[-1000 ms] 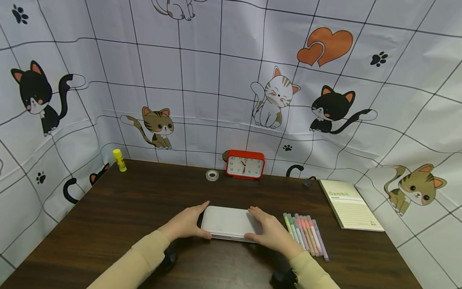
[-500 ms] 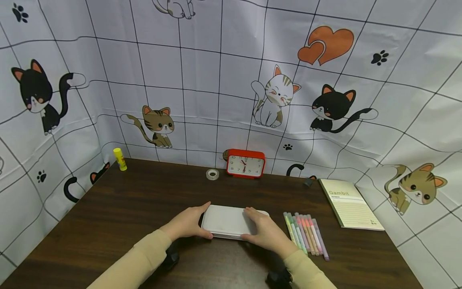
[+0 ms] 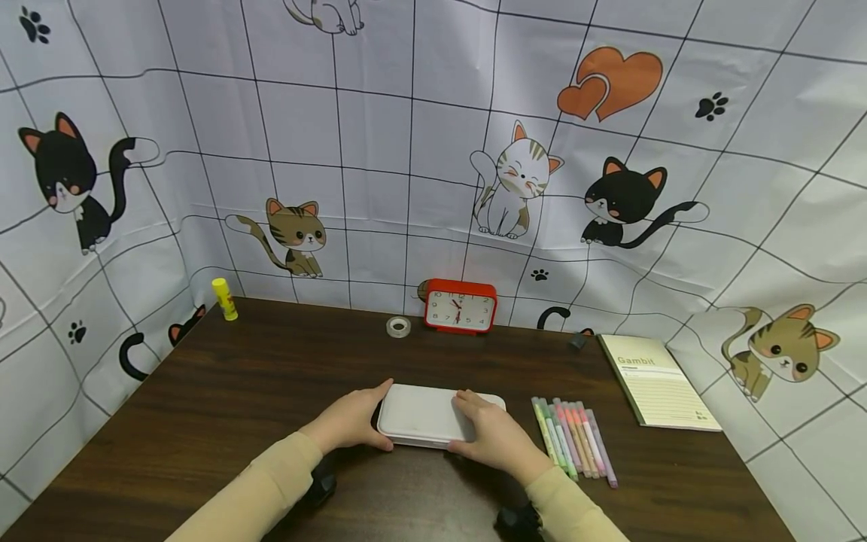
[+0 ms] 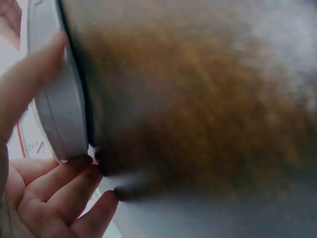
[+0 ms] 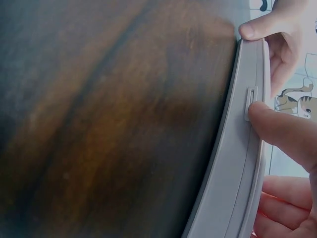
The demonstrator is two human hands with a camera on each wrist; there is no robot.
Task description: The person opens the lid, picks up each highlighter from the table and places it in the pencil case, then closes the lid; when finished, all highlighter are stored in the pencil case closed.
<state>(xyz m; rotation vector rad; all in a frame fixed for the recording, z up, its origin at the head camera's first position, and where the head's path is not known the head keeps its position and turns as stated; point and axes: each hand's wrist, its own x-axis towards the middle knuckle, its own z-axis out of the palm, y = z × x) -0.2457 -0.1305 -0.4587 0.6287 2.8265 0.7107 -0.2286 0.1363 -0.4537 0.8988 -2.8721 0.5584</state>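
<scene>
A flat white hard case [image 3: 423,414] lies at the middle of the dark wooden table [image 3: 271,384]. My left hand [image 3: 348,421] grips its left end; in the left wrist view the thumb lies along the front side while the fingers bend round the short end. Over the right part of the case is my right hand [image 3: 497,436], its fingers across the lid towards the far side. The right wrist view shows the right thumb [image 5: 282,131] pressed at a small latch [image 5: 251,94] on the front side. A seam runs along that side, and the lid is down.
Several pastel markers [image 3: 576,440] lie in a row to the right, with a notepad [image 3: 657,384] beyond. Along the back stand a red clock [image 3: 460,307], a tape roll [image 3: 398,327] and a yellow glue stick [image 3: 225,299]. A cat-patterned sheet [image 3: 379,150] hangs behind.
My right hand has slid leftwards along the case, baring the lid's right corner; its thumb has moved towards the middle of the front side. The left hand and the case have hardly moved.
</scene>
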